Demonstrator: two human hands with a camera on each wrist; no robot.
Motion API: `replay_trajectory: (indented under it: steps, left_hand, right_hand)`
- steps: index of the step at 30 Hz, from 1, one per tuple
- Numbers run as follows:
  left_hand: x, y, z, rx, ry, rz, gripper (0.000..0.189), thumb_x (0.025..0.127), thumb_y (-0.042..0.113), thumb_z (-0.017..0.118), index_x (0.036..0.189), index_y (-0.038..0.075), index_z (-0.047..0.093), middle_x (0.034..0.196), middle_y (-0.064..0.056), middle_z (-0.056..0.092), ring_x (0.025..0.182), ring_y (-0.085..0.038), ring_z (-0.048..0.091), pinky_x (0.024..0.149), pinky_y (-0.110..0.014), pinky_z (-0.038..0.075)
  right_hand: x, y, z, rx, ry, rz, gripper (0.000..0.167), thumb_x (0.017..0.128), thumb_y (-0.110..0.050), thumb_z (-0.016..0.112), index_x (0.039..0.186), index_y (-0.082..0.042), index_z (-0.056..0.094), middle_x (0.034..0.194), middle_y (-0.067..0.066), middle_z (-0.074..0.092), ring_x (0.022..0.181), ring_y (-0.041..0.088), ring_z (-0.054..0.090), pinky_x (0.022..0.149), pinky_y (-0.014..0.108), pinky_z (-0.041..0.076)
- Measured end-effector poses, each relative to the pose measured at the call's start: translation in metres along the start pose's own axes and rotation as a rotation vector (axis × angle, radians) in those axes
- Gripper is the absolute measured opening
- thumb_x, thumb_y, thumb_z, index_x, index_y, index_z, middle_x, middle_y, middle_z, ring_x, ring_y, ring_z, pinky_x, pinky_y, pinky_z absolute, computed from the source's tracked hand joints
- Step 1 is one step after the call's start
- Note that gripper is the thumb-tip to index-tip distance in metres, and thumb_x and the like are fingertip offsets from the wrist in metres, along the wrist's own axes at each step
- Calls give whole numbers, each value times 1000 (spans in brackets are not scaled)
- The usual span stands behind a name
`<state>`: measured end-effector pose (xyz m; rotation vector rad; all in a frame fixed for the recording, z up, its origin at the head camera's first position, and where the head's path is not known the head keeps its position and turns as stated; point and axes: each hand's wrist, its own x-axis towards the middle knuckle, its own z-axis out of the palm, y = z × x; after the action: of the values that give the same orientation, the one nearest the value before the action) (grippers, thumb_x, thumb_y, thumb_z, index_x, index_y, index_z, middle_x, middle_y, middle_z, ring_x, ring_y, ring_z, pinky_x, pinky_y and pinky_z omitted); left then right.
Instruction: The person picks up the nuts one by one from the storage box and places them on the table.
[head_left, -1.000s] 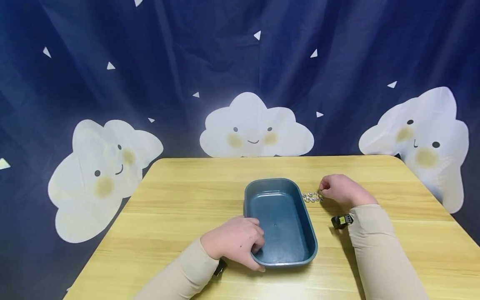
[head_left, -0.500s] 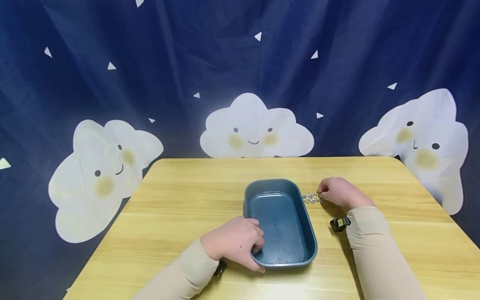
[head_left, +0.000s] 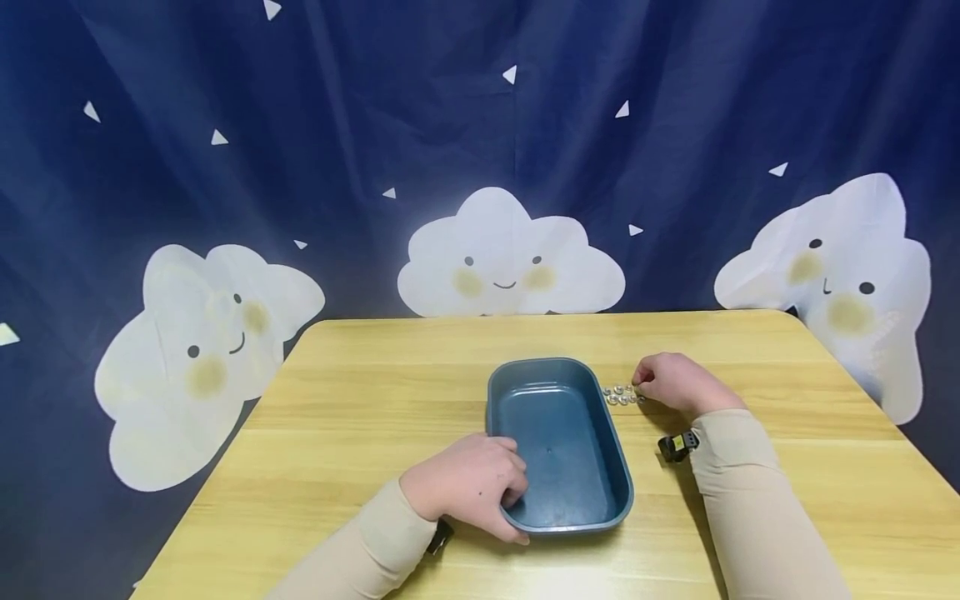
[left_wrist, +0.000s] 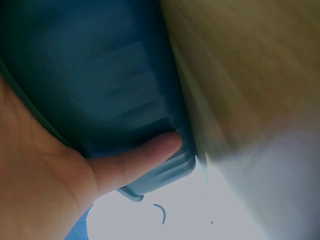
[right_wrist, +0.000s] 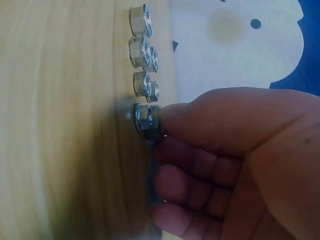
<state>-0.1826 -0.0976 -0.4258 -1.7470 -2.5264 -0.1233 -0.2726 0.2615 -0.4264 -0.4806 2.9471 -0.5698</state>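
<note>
My left hand (head_left: 471, 485) grips the near left corner of a dark blue plastic bin (head_left: 558, 450). Its fingers hook over the rim to the inside, while the thumb (left_wrist: 145, 160) lies along the outer wall. Right of the bin, several silvery hex flange nuts (head_left: 623, 400) stand on the table in two short rows. My right hand (head_left: 684, 383) is at their right end. In the right wrist view its thumb and a mostly hidden finger pinch a nut (right_wrist: 155, 119) beside the last nut of the front row (right_wrist: 142, 117). The bin holds nothing visible.
The bin and nuts stand on a light wooden table (head_left: 360, 400). A dark blue curtain (head_left: 360, 100) with cloud faces hangs behind its far edge. A small black wrist camera (head_left: 677, 447) sits under the right sleeve.
My right hand has shifted slightly left toward the rows, with the nut at its fingertips. The left hand and the bin stay in place.
</note>
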Motion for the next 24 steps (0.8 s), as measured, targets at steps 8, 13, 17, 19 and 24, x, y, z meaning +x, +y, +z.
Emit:
replay_trajectory:
  steps: [8,13,17,19,24]
  left_hand:
    - [2,0,0,-10,9,21,53,71,67,78,55,30,44,62,24,36,67,-4,33,58,-14,27]
    - [2,-3,-1,-17,4,29,53,70,67,78,55,29,44,64,22,36,71,-5,34,57,-14,27]
    - [0,-6,-1,-6,5,38,52,70,67,78,57,29,45,69,21,37,76,-6,36,61,-14,30]
    - [-1,-7,-2,1,9,38,52,71,67,78,57,29,45,73,21,39,80,-7,38,63,-14,31]
    - [-4,-10,-2,0,20,26,54,70,68,78,57,28,44,88,19,50,93,-9,44,68,-15,37]
  right_hand:
    - [-3,2,-3,11,7,0,8,92,-14,64,89,-11,71,87,2,67,80,22,57,79,44,46]
    - [-4,3,-4,18,12,-2,12,94,-16,61,91,-11,72,87,1,68,81,23,58,80,45,46]
    - [-4,1,-5,32,24,-9,13,94,-17,60,92,-11,72,87,0,68,83,22,59,82,46,47]
    - [-3,-1,-6,41,27,-13,13,94,-16,60,93,-10,72,87,0,68,84,22,59,84,47,47]
    - [-1,-6,-9,56,19,-22,14,95,-16,60,96,-9,71,89,0,67,85,23,59,84,47,47]
